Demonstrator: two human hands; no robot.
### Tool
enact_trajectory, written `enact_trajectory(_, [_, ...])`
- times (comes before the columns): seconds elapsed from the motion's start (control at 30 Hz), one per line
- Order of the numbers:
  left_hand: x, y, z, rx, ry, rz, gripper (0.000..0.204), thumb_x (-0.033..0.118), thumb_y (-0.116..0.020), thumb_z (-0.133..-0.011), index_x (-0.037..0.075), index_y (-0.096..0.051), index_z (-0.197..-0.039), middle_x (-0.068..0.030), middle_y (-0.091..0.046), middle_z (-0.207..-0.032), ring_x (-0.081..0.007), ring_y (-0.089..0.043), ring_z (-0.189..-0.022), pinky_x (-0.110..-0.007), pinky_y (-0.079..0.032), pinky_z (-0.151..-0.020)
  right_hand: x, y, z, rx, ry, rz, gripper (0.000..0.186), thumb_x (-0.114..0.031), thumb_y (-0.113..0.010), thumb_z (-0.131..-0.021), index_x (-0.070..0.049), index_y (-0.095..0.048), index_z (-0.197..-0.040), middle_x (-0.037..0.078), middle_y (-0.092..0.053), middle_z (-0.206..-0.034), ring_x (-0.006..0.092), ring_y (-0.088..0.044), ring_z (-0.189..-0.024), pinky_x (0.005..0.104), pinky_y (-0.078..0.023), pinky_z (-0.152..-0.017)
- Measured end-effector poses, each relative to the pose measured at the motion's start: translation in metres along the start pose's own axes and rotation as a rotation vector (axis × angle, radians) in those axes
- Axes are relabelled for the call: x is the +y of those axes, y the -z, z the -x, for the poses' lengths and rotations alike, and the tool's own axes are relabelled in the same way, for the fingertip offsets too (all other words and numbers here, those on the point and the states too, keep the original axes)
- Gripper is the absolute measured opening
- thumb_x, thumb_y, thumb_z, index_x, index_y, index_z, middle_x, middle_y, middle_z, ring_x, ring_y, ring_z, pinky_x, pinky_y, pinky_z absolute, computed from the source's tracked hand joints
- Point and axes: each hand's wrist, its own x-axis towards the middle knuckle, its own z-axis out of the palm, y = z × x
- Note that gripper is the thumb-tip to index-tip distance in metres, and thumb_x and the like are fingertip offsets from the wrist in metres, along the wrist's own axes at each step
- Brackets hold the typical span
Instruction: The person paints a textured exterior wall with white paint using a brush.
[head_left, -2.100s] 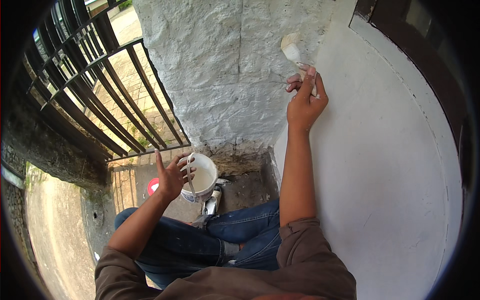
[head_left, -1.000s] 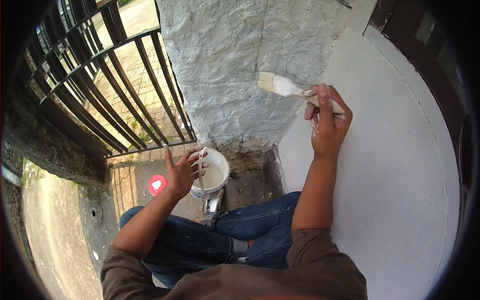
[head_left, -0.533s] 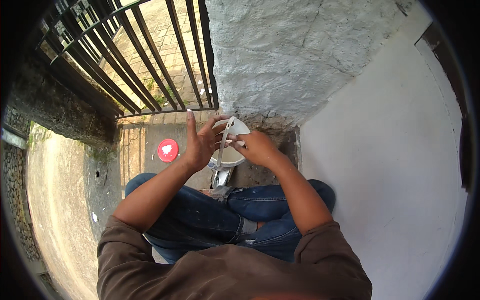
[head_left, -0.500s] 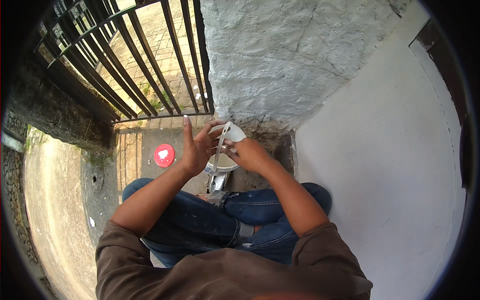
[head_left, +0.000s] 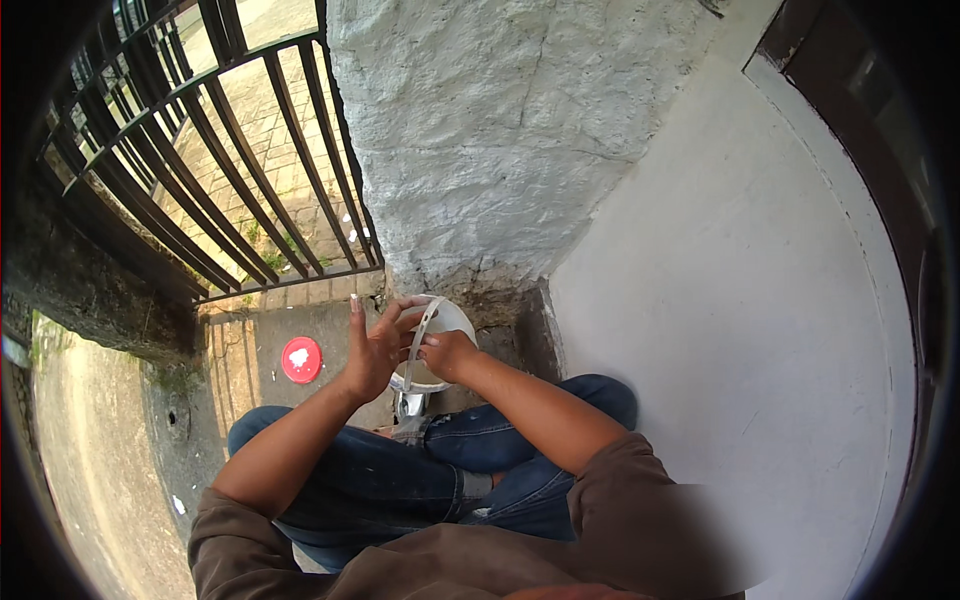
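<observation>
Bucket: small white paint bucket [head_left: 440, 330] on the floor [head_left: 250, 350], at the foot of the rough white wall [head_left: 480, 150], just beyond the crossed knees in blue jeans [head_left: 420, 480]
Left hand: [head_left: 375, 345] spread flat against the bucket's left side, fingers pointing up, steadying rather than gripping
Right hand: [head_left: 445, 352] curled over the rim and reaching inside; looks closed on something there, but cannot tell what, since the fingers hide it
Handle: thin wire bail [head_left: 418, 340] standing up between the two hands
Tipping risk: bucket rests close to the knees with only an open palm bracing it; a hard pull by the right hand could rock it and slop paint onto floor or jeans
Drip risk: anything lifted out wet could drip on the jeans or the brown sleeve [head_left: 640, 500], both right beneath the way out
Snag risk: raised handle sits in the path of the right wrist and could catch it
Lid risk: red lid [head_left: 301, 359] lies left of the bucket, well apart, smeared white, easy to knock
Counts: one bucket, one handle, one red lid, two hands, one black railing [head_left: 200, 160] at far left, one smooth pale wall [head_left: 740, 330] to the right
</observation>
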Motion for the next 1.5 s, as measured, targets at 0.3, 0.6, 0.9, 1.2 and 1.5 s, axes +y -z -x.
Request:
enact_trajectory(0.3, [-0.005,-0.005,-0.004,-0.036,0.022,0.04,0.115,0.098,-0.012,-0.083,0.01,-0.043,-0.15,-0.0143,-0.054,-0.148,-0.0246,-0.059,-0.114,-0.042,-0.04,-0.102,0.016,-0.008,-0.005,-0.057,0.148,0.159,0.032,-0.034,-0.063,-0.096,-0.013,-0.069,-0.12,0.015,-0.071,-0.114,0.0354,-0.07,-0.104,0.0439,-0.056,-0.092])
enact_trajectory(0.6, [-0.002,0.011,-0.013,0.351,0.209,0.015,0.075,0.075,-0.04,-0.099,0.011,-0.055,-0.137,-0.005,-0.065,-0.128,-0.019,-0.06,-0.098,-0.037,-0.044,-0.09,-0.023,0.035,0.006,-0.027,0.06,0.106,0.025,-0.027,-0.073,-0.088,-0.004,-0.078,-0.098,0.019,-0.075,-0.098,0.0366,-0.074,-0.095,0.0479,-0.058,-0.084])
enact_trajectory(0.9, [-0.005,0.028,-0.008,0.491,0.217,0.015,0.064,0.069,-0.046,-0.1,0.013,-0.061,-0.127,-0.0034,-0.065,-0.121,-0.0197,-0.059,-0.095,-0.038,-0.045,-0.089,-0.007,0.024,-0.017,0.004,0.058,-0.238,0.033,-0.034,-0.077,-0.088,-0.001,-0.075,-0.092,0.016,-0.073,-0.081,0.0304,-0.072,-0.074,0.0415,-0.055,-0.069])
enact_trajectory(1.2, [-0.013,0.035,-0.007,0.528,0.229,0.133,0.068,0.075,-0.049,-0.095,0.014,-0.061,-0.124,-0.0048,-0.063,-0.114,-0.0221,-0.056,-0.095,-0.039,-0.044,-0.085,0.013,0.018,-0.022,-0.003,-0.083,-0.476,0.045,-0.045,-0.078,-0.089,-0.001,-0.076,-0.096,0.009,-0.07,-0.07,0.017,-0.063,-0.059,0.0355,-0.049,-0.056])
enact_trajectory(1.5, [-0.005,0.027,-0.007,0.531,0.204,0.156,0.083,0.084,-0.047,-0.089,0.012,-0.06,-0.128,-0.0058,-0.06,-0.109,-0.0227,-0.055,-0.092,-0.038,-0.044,-0.081,0.026,0.012,-0.027,0.262,-0.069,-0.669,0.049,-0.052,-0.066,-0.099,-0.006,-0.077,-0.088,0.002,-0.063,-0.064,0.0135,-0.056,-0.059,0.0351,-0.045,-0.057])
